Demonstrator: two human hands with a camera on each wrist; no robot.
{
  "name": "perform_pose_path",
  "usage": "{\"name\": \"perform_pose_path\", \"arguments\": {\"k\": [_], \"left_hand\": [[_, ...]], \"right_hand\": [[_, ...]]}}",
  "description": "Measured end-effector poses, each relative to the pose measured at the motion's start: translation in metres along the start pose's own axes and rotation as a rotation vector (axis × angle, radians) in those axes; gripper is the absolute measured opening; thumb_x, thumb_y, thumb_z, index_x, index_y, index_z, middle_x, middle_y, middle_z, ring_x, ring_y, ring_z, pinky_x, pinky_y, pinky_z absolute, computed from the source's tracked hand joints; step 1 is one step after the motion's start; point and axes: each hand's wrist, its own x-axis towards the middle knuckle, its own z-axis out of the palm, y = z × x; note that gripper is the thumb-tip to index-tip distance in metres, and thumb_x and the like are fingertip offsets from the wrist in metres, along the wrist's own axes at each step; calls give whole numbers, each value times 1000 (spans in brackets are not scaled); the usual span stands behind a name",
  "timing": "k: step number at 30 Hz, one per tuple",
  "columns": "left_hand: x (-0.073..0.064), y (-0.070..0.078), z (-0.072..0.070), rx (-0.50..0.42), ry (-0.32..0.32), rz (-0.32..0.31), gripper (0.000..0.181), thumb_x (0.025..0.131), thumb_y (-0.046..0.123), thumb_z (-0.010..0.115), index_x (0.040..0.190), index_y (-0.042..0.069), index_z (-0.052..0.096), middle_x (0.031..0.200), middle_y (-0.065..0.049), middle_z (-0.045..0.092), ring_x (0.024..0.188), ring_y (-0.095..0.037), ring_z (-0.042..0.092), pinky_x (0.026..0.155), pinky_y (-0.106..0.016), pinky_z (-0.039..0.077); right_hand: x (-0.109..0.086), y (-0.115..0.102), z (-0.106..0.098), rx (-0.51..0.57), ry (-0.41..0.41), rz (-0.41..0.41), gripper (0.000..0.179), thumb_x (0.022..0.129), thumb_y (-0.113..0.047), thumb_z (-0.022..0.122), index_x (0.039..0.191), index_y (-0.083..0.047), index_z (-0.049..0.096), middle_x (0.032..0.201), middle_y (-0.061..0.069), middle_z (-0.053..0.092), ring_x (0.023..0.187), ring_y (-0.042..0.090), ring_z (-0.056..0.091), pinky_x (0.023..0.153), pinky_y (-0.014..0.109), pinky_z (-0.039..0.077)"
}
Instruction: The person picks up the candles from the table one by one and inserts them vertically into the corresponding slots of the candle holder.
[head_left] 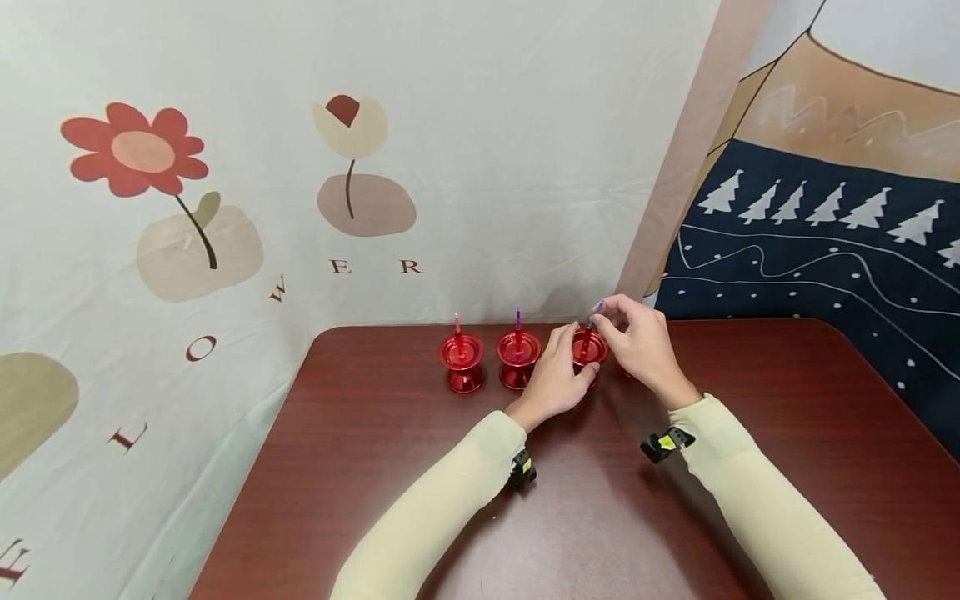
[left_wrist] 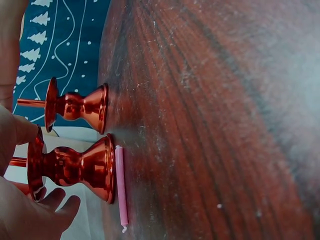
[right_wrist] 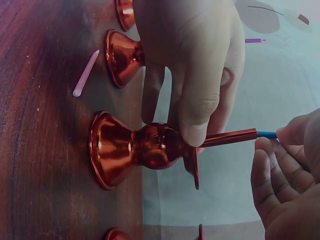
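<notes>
In the head view my left hand (head_left: 558,375) holds the dish of the third red metal candle holder (right_wrist: 159,145) in the row, thumb on the near side. My right hand (head_left: 641,342) pinches a thin blue candle (right_wrist: 266,134) between thumb and fingertips. The candle's lower end sits at the mouth of the holder's upright tube. Beneath, the holder's base stands on the table. A pink candle (left_wrist: 122,187) lies on the wood close to that base; the head view hides it behind my left hand.
Two more red holders stand to the left, one with a pinkish candle (head_left: 457,323), one with a purple candle (head_left: 517,317). A fourth holder (left_wrist: 75,105), its tube bare, is at the right. The brown table (head_left: 390,467) meets a printed cloth (head_left: 510,167) at the back.
</notes>
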Motion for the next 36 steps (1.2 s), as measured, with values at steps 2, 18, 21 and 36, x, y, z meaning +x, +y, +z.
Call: {"name": "perform_pose_path", "arguments": {"k": [2, 18, 21, 36], "left_hand": [[-2, 3, -2, -11, 2, -3, 80, 99, 25, 77, 166, -1, 41, 162, -16, 47, 147, -31, 54, 123, -44, 42], [-8, 9, -2, -3, -3, -114, 83, 99, 33, 76, 167, 3, 40, 160, -15, 48, 141, -33, 58, 119, -50, 46], [-8, 6, 0, -3, -4, -127, 85, 98, 34, 77, 168, 3, 39, 157, -17, 52, 139, -36, 59, 117, -54, 47], [-22, -6, -11, -43, -40, -133, 83, 99, 31, 77, 168, 5, 38, 162, -15, 54, 147, -32, 54, 120, -54, 44]], "right_hand": [[0, 1, 0, -12, -9, -7, 8, 103, -4, 73, 108, 0, 77, 94, 14, 79, 77, 26, 68, 69, 16, 48], [1, 5, 2, -118, -36, -158, 7, 99, 2, 73, 103, -2, 78, 95, 10, 74, 77, 24, 65, 70, 38, 52], [1, 5, 3, -127, -43, -174, 7, 99, 1, 73, 103, -2, 78, 95, 10, 74, 78, 24, 65, 70, 38, 52], [-20, 12, 3, -108, -87, -68, 11, 96, 0, 79, 107, 0, 78, 94, 10, 77, 75, 22, 68, 70, 34, 53]]}}
